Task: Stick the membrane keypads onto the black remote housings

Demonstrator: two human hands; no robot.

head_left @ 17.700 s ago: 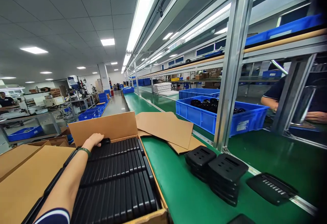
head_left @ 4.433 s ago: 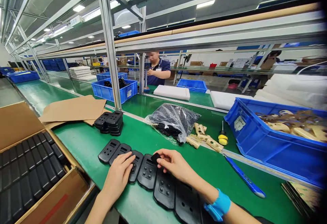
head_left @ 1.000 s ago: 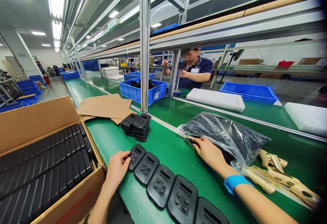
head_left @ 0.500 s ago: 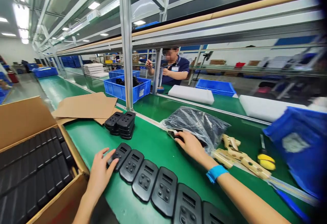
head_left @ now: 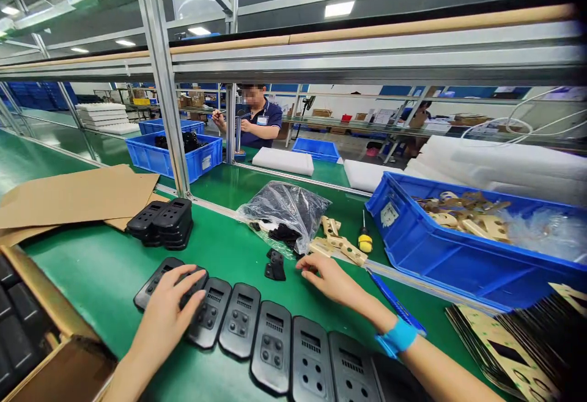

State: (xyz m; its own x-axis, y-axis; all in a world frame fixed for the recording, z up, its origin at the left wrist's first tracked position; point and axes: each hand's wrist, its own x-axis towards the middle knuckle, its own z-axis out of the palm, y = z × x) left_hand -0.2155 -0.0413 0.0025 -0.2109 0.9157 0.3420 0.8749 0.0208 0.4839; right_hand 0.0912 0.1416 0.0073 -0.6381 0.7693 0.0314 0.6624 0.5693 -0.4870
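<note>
Glossy and green, the long table (head_left: 220, 240) ran beneath aluminium framing, with a co-worker (head_left: 263, 118) in a dark shirt on its far side. Across its near edge lay the row of flat, rounded black plastic covers (head_left: 271, 322), some showing four raised round studs, others toward the right only dark holes. Fingers spread, the left hand (head_left: 160, 307) rested over the covers at the row's left end; the right hand (head_left: 331, 280) hung loosely curled, thumb and forefinger apart with nothing visible between them. Near its fingertips sat the small black pieces (head_left: 275, 266), in front of the clear plastic bag (head_left: 293, 206) of black parts. The step in hand seemed to be bringing these pieces to the covers; the next move would call for pinching one cleanly and lining it up while the left hand steadied its cover. Beige moulded parts (head_left: 342, 246), a yellow-handled screwdriver (head_left: 365, 242) and a slim blue tool (head_left: 397, 303) crowded the right side; the stacked black covers (head_left: 174, 222) stood well left, off the right hand's path.
</note>
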